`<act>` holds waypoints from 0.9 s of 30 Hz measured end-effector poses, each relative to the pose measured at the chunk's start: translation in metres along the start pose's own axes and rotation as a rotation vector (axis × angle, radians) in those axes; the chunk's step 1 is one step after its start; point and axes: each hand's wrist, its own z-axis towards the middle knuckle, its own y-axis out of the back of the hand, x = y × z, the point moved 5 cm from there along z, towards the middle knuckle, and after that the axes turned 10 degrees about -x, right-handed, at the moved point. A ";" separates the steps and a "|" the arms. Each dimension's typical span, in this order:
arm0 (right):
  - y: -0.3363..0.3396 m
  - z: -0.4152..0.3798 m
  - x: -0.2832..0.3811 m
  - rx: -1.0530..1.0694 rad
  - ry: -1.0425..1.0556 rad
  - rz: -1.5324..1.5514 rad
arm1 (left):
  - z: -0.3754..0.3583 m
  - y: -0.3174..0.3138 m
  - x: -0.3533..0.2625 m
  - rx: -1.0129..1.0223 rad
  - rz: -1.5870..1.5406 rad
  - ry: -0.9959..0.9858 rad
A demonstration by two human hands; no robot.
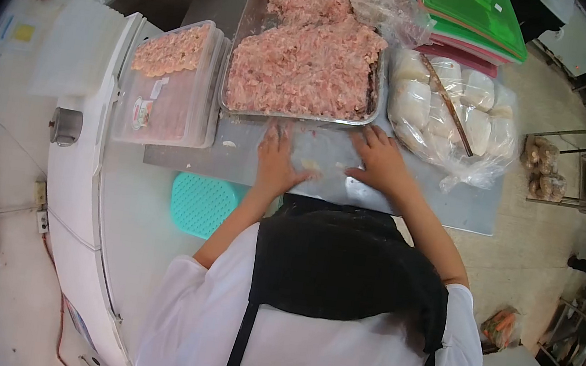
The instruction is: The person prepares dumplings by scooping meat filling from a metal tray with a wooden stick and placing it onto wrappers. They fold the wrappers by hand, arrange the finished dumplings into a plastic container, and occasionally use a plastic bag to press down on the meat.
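Observation:
Both hands rest on the grey metal worktop [237, 155], just below a metal tray [300, 119] heaped with ground meat [305, 66]. My left hand [279, 159] lies with fingers spread, its fingertips near the tray's front edge. Further right, my right hand [377, 162] is also spread, its fingertips close to the tray's front right corner, holding nothing. A clear plastic container [170, 104] with some meat in its upper part stands left of the tray. To the right, a clear bag [457, 116] holds several white rounded pieces, with a thin brown stick [445, 103] lying across it.
Green and red sheets or boards [471, 14] are stacked at the upper right, beside a crumpled plastic bag [390, 7]. A turquoise perforated stool top [202, 206] is below the worktop. A white freezer [75, 206] stands left, with a metal cup [65, 127] beside it.

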 end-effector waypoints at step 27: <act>0.092 -0.029 0.014 -0.600 0.052 -0.023 | 0.059 -0.052 -0.148 1.173 -2.616 0.491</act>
